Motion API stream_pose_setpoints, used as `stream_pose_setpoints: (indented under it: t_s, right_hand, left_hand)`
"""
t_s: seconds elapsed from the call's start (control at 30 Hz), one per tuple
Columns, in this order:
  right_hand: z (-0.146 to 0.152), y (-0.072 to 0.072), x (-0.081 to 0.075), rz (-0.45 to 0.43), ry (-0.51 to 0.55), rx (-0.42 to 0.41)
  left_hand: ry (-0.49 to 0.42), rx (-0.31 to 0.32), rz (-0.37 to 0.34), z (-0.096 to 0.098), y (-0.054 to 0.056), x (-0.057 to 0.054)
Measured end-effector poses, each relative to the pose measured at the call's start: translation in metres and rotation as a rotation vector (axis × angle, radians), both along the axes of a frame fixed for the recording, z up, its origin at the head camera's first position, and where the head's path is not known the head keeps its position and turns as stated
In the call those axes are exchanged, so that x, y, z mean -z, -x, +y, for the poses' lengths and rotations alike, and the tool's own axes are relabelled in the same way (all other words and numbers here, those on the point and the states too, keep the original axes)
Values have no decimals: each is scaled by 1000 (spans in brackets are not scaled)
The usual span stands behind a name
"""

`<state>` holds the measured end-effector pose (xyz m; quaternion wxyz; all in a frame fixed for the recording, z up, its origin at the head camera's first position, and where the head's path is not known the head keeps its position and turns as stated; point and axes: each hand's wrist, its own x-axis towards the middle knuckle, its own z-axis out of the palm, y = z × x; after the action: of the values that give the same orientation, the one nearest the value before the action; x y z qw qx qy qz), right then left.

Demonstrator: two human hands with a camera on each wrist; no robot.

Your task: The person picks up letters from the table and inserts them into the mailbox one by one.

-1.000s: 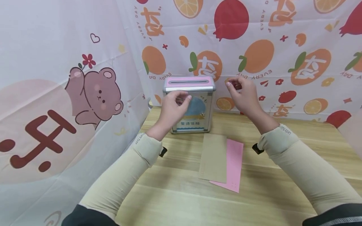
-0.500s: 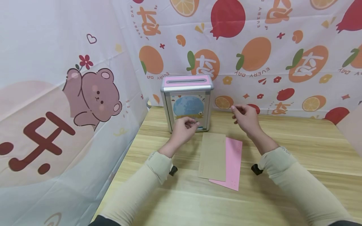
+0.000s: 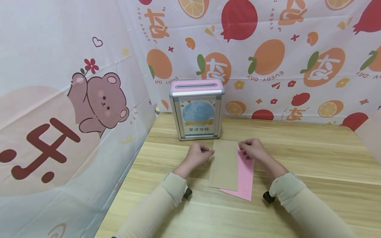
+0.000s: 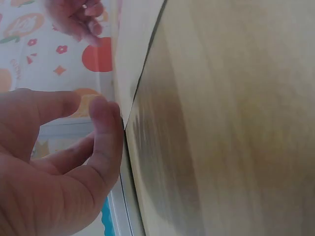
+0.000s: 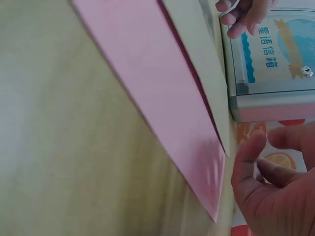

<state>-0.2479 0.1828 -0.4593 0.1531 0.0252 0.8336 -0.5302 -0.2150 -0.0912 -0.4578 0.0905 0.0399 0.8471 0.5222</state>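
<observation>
A brown envelope [image 3: 224, 165] lies on the wooden table, partly over a pink envelope [image 3: 245, 180] that shows along its right side. My left hand [image 3: 197, 154] hovers at the brown envelope's left edge, fingers loosely curved around nothing; the left wrist view shows its fingertips right at the envelope's corner. Over the upper end of the pink envelope is my right hand [image 3: 252, 149]. In the right wrist view a gap separates its thumb from its index finger, and nothing is between them. Just behind the envelopes stands a silver-framed letter box [image 3: 198, 114] with a pink top.
The letter box has a long narrow slot [image 3: 196, 85] in its top. A fruit-print cloth [image 3: 268, 59] hangs behind the table [image 3: 312, 158], and a bear-print cloth [image 3: 101, 102] stands along the left side.
Both hands have come down from beside the letter box's upper part to the envelopes, uncovering the box's front. The envelopes and the box have stayed in place.
</observation>
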Motion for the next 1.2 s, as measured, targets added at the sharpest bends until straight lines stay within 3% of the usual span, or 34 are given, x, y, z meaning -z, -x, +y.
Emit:
stream_pose_setpoints:
  t_s: [0.17,0.3,0.7,1.2]
  right_hand:
    - [1,-10,7,-50,-17,-45]
    - [0,-12,10,-70,22,-32]
    - [-6,-17,15,-66,89,11]
    - [-14,-19,23,-36,186,74]
  left_hand:
    - [51,-2,-36,2,-3,4]
    - [66,-2,-83,6,-6,4]
    - [-48,-19,-174,17,-7,5]
    - [-109,-45,-181,22,-9,7]
